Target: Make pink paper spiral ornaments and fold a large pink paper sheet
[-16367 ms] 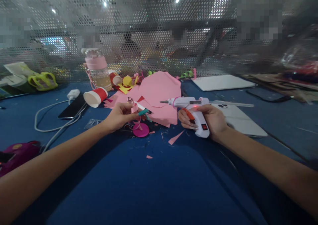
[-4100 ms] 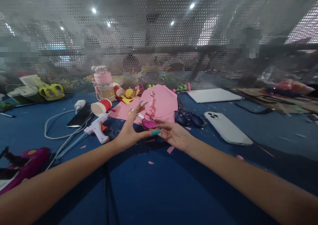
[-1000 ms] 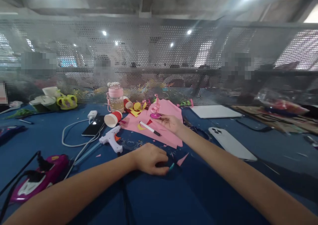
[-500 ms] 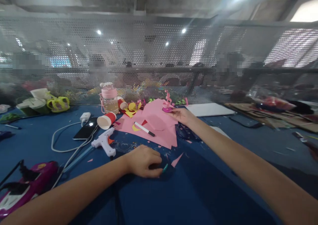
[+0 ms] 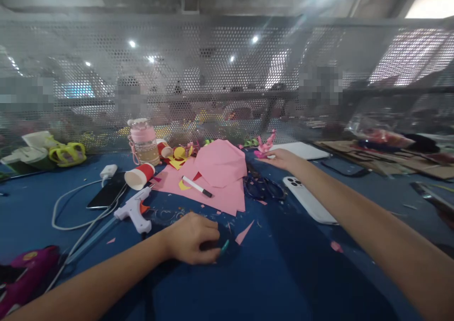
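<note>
Right hand point(image 5: 280, 159) stretched far out, fingers pinching pink paper ornament point(image 5: 264, 148), seemingly above counter point(image 5: 269, 273); left hand point(image 5: 191, 238) curled loosely, steadying, holding nothing visible.

No readable text, label, brand or number anywhere in view.

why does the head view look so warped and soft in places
Head view: wide lens bends the mesh screen and stretches both forearms at the edges; ceiling lights flare through the mesh; blocks behind it are pixelated; the right hand with the pink paper piece is slightly blurred; the left hand is sharper.
</note>
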`<state>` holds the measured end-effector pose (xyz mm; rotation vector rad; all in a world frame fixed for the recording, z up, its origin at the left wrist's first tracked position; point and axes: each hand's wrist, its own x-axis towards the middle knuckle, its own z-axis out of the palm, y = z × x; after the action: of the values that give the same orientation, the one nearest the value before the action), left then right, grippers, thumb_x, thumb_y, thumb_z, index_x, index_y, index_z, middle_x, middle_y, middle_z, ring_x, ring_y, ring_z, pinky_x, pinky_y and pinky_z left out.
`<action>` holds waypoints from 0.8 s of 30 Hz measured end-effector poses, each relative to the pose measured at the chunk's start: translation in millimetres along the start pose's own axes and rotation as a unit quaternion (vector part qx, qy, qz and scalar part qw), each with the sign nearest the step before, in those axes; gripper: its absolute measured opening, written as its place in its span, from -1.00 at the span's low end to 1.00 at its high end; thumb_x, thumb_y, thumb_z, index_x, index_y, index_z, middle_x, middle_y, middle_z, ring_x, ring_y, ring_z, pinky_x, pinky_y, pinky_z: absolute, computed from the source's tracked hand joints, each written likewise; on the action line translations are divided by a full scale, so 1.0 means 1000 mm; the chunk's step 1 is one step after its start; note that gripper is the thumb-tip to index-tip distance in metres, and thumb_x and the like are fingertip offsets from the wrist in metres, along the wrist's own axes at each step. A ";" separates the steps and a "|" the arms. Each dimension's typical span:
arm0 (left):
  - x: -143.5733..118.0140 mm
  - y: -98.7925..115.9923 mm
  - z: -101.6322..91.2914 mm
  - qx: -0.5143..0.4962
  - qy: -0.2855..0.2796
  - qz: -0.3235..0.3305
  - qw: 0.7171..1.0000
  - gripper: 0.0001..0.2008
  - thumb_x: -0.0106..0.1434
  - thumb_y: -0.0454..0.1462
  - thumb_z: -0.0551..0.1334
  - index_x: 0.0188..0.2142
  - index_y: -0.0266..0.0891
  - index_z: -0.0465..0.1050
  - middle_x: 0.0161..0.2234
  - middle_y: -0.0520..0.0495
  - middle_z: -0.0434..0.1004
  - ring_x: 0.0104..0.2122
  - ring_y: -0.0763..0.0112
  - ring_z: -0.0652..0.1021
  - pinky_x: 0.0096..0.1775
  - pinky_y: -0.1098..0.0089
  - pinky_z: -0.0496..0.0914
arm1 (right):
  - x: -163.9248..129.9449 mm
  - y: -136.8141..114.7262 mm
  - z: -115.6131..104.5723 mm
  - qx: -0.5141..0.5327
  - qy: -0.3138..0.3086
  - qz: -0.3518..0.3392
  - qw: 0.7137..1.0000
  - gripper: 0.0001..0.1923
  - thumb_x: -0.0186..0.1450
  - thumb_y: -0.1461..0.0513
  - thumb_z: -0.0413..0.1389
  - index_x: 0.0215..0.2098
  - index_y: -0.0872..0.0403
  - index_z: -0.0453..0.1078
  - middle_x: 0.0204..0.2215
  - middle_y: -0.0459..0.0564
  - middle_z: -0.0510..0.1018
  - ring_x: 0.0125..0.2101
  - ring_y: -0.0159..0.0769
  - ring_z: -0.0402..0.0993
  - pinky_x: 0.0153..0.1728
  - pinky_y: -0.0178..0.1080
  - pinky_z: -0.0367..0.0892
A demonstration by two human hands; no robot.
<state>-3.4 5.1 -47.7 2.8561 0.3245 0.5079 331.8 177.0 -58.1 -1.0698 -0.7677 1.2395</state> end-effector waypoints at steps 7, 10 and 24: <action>0.002 0.000 0.000 0.003 -0.003 -0.003 1.000 -0.74 0.13 -0.26 -0.02 -0.66 -0.20 0.06 -0.66 0.04 0.23 -0.65 0.52 0.24 -0.60 0.41 0.13 | 0.017 0.004 -0.003 -0.042 0.049 0.045 0.997 -0.66 -0.07 0.60 -0.04 -0.55 0.05 0.26 -0.44 -0.10 0.48 -0.43 -0.42 0.46 -0.20 -0.22 0.42; 0.003 0.001 -0.001 0.000 -0.002 -0.006 1.000 -0.75 0.12 -0.27 -0.03 -0.66 -0.20 0.07 -0.66 0.03 0.24 -0.65 0.51 0.23 -0.61 0.40 0.12 | 0.024 0.008 0.000 -0.047 0.057 0.036 0.997 -0.65 -0.08 0.59 -0.03 -0.53 0.04 0.26 -0.32 -0.06 0.50 -0.34 -0.36 0.47 -0.15 -0.19 0.39; 0.001 0.000 0.003 -0.023 0.002 -0.011 1.000 -0.75 0.11 -0.28 0.00 -0.66 -0.20 0.01 -0.66 0.03 0.22 -0.64 0.51 0.24 -0.59 0.43 0.13 | 0.064 0.033 0.020 -0.064 0.024 -0.037 0.997 -0.67 0.11 0.47 0.04 -0.22 0.00 0.27 -0.28 -0.16 0.45 -0.53 -0.51 0.40 -0.42 -0.27 0.41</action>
<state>-1.4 4.9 -49.7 2.8032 0.3410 0.5097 314.7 243.8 -88.0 -1.1607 -0.8518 1.1095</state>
